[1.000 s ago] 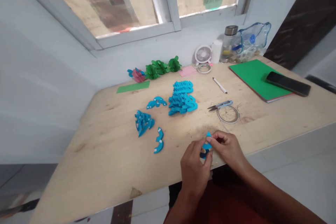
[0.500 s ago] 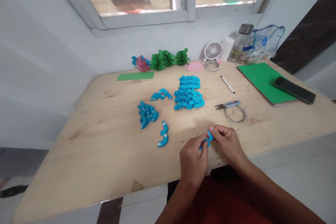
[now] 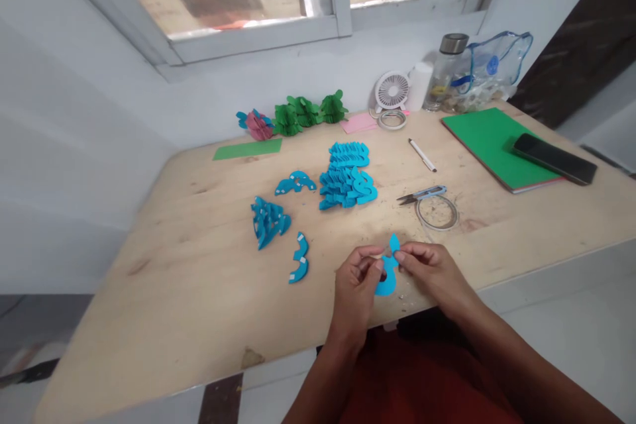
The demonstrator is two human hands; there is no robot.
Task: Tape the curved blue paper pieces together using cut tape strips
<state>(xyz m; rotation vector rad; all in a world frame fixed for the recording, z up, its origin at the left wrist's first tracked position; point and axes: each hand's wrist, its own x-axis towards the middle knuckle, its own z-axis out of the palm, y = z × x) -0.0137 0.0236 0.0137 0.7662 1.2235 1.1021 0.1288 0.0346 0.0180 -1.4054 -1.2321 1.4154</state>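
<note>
A curved blue paper cutout (image 3: 386, 283) is held just above the table's front part. My left hand (image 3: 356, 281) pinches its left side between thumb and fingers. My right hand (image 3: 431, 268) grips its upper right part, near a pointed tip. Left of my hands lies a scalloped blue paper strip (image 3: 300, 258) with white patches on it. Beyond it are a folded blue paper cluster (image 3: 269, 220) and another blue strip (image 3: 295, 183), both with white patches. Stacked blue paper pieces (image 3: 348, 175) sit at the table's middle.
Thread snips (image 3: 422, 195) lie by a tape roll (image 3: 437, 213) on the right. Farther back are a white pen (image 3: 422, 155), a green folder (image 3: 497, 146) with a phone (image 3: 554, 159), a small fan (image 3: 392, 91), a bottle (image 3: 446, 73) and green paper shapes (image 3: 305, 112).
The blue cutout has turned and opened out, so more of its curve and its pointed tip show. My left fingers have shifted along it. The whole view has moved slightly.
</note>
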